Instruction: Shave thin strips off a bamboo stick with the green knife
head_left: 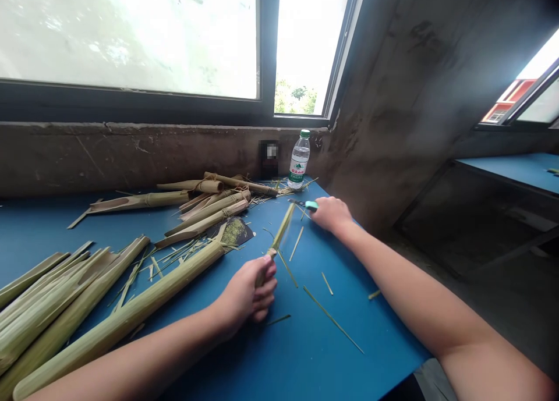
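I had a blue table [279,366] in front of me, pushed against a concrete sill wall [131,156] under a dark-framed window [131,40]. A second blue table [510,168] stood off to the right, beyond a gap, below another window [524,92]. At the far edge, against the wall, stood a water bottle [299,159] beside a dark, blurred patch [268,156] on the wall.

Split green stalks [52,308] filled the near left corner of the table, and one long stalk [117,313] reached from that corner toward the middle. Tied bundles [205,215] lay heaped along the far edge, left of the bottle. Loose slivers [332,319] were scattered across the right half, between my hands and the right edge.

My right hand [332,215] sat close to the far right edge, its fingers [325,210] closed around teal-handled scissors [311,205], with the dark blades pointing left. My left hand [247,290] was mid-table, its fingers [266,284] curled shut around the lower end of a narrow green strip [282,226]. The strip angled up toward the scissors, its tip near the blades but apart from them.
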`<state>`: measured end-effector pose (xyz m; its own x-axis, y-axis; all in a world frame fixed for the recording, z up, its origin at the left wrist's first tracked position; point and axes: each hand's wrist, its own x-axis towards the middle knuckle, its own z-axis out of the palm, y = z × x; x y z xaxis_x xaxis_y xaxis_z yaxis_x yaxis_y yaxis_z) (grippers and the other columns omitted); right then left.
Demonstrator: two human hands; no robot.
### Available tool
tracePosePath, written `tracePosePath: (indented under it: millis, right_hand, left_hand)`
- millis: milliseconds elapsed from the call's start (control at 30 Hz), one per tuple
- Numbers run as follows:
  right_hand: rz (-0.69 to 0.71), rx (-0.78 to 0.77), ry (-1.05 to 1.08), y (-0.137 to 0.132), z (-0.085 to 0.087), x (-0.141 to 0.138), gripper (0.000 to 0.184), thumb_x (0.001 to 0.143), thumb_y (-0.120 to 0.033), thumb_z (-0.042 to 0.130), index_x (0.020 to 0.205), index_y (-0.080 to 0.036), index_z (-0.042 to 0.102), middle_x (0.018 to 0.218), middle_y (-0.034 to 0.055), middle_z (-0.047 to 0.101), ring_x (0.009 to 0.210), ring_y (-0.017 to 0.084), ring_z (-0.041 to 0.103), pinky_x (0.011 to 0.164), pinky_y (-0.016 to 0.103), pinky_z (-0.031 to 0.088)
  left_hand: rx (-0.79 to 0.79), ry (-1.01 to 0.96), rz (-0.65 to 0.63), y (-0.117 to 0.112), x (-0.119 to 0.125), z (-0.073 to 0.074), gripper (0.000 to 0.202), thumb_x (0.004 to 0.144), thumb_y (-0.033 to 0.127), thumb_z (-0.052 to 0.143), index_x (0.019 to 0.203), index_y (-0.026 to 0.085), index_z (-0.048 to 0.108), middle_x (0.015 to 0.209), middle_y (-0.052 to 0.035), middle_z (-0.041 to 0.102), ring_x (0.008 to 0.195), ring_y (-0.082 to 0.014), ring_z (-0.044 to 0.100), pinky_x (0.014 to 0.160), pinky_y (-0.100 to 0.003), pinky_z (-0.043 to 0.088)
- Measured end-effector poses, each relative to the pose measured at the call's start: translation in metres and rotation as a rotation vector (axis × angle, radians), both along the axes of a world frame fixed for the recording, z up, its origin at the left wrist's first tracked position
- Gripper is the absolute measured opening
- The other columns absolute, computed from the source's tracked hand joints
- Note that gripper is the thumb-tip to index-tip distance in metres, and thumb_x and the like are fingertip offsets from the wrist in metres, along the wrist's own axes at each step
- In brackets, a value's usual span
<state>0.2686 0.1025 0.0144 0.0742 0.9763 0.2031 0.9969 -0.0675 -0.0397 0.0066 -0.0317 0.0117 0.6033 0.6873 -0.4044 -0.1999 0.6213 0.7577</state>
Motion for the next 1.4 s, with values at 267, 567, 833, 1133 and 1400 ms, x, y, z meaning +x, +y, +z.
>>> tracePosePath:
  millis: [267, 567, 833, 1133, 1400]
  right_hand:
    - [-0.097, 0.082, 0.132, 0.007, -0.004, 0.036, 0.027, 0.088, -0.045, 0.056, 0.083, -0.021, 0.07, 0.084, 0.0103, 0.07, 0.077, 0.024, 0.064, 0.061, 0.029, 0.034]
    - [0.526, 0.045, 0.059, -0.034, 0.004, -0.028, 0.014, 0.08, -0.033, 0.062, 0.073, -0.021, 0.062, 0.071, 0.0038, 0.066, 0.066, 0.018, 0.056, 0.06, 0.028, 0.028]
    - [0.538, -0.06, -0.077, -0.043, -0.005, -0.049, 0.015, 0.079, -0.033, 0.06, 0.075, -0.021, 0.068, 0.074, 0.0065, 0.068, 0.07, 0.02, 0.06, 0.063, 0.029, 0.033]
    - [-0.105, -0.048, 0.061, 0.012, -0.001, 0.025, 0.021, 0.084, -0.037, 0.059, 0.089, -0.021, 0.072, 0.088, 0.0118, 0.071, 0.078, 0.027, 0.066, 0.065, 0.032, 0.04]
    - [-0.035, 0.146, 0.158, 0.003, -0.002, 0.028, 0.027, 0.088, -0.044, 0.056, 0.078, -0.022, 0.068, 0.08, 0.0092, 0.069, 0.074, 0.023, 0.062, 0.059, 0.029, 0.033]
  left_hand:
    - [0.031, -0.069, 0.058, 0.003, 0.002, -0.003, 0.035, 0.098, 0.048, 0.043, 0.074, 0.023, 0.042, 0.045, 0.0095, 0.024, 0.036, -0.0073, 0.013, 0.034, -0.019, 0.016]
    - [0.06, -0.093, 0.135, 0.002, 0.006, -0.005, 0.034, 0.099, 0.049, 0.042, 0.077, 0.023, 0.043, 0.047, 0.0075, 0.032, 0.037, -0.0081, 0.019, 0.034, -0.019, 0.019]
    - [0.037, 0.011, 0.101, 0.003, 0.003, -0.003, 0.035, 0.099, 0.051, 0.041, 0.076, 0.024, 0.041, 0.045, 0.0088, 0.028, 0.035, -0.008, 0.016, 0.032, -0.018, 0.016]
    - [0.145, 0.023, -0.017, -0.006, 0.006, -0.006, 0.036, 0.098, 0.05, 0.045, 0.075, 0.023, 0.042, 0.044, 0.0088, 0.03, 0.034, -0.0078, 0.018, 0.032, -0.019, 0.02]
    - [0.044, -0.068, 0.07, 0.006, 0.004, -0.005, 0.034, 0.099, 0.049, 0.044, 0.077, 0.023, 0.043, 0.046, 0.008, 0.031, 0.036, -0.0076, 0.019, 0.034, -0.018, 0.018]
